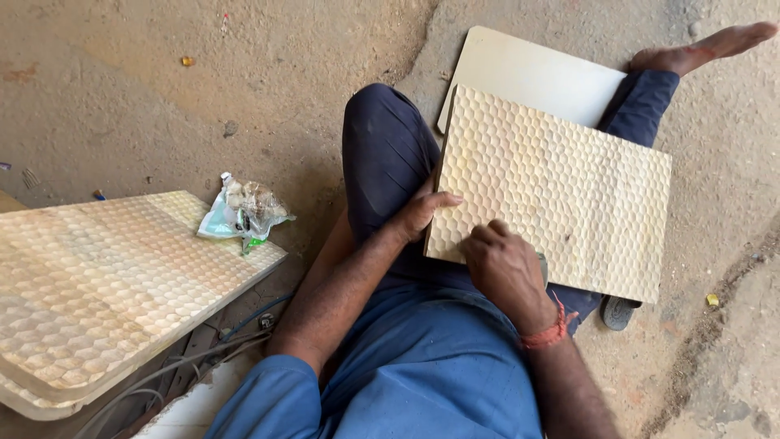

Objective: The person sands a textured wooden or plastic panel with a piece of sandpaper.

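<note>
While the person sits on the dirt floor [146,97] w/ 1 leg bent, the only container-like thing is a crumpled plastic wrapper [242,213], pale green and clear, lying on the far corner of a stack of 2 honeycomb-carved boards [106,284] at left; can't tell what's inside it. Cables [187,366] run under that stack.

A carved panel [561,191] rests across the lap and lower leg, tilted, its near edge toward the body. Left hand [421,213] lies on the panel's left edge, fingers loosely spread and pressed flat on the wood, steadying rather than gripping. Right hand [505,268] sits at the near edge, just right of the left hand, curled into a fist over the surface; a bit of grey shows beside the knuckles, but can't tell if it's holding sth. A red thread band [548,332] circles that wrist.

Panel looks pale tan, rectangular, covered edge to edge w/ small hexagon dimples in neat rows, 1 small dark fleck near the lower middle. Beneath it, poking out at the far side, lies 1 plain smooth board [528,73] w/ rounded corner. Dark blue trousers [382,154] under both; a bare foot [703,49] sticks out top right. A dark sandal [619,311] peeks out below the panel's near right corner.
</note>
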